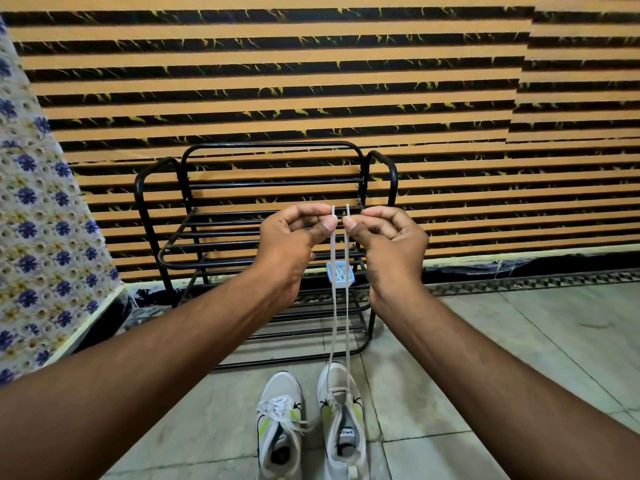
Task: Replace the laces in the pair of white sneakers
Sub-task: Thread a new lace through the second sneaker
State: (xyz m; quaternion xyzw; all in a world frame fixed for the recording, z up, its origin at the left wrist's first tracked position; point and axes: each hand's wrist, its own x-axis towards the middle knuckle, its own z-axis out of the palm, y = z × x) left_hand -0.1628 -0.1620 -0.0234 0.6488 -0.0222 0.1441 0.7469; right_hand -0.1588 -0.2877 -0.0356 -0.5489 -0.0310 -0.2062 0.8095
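Note:
Two white sneakers stand side by side on the tiled floor, toes pointing away from me. The left sneaker [280, 427] is laced and tied. The right sneaker [343, 420] has a white lace [334, 306] threaded only through its lowest eyelets. Both strands of that lace rise straight up to my hands. My left hand [294, 237] pinches one lace end between thumb and forefinger. My right hand [384, 237] pinches the other end the same way. Both tips stick up side by side, level with each other.
A black metal shoe rack [207, 237] stands just beyond the sneakers against a striped orange-and-black wall. A small light-blue tray [340, 273] holding white items sits on one of its shelves. A flowered cloth [38, 237] hangs at the left.

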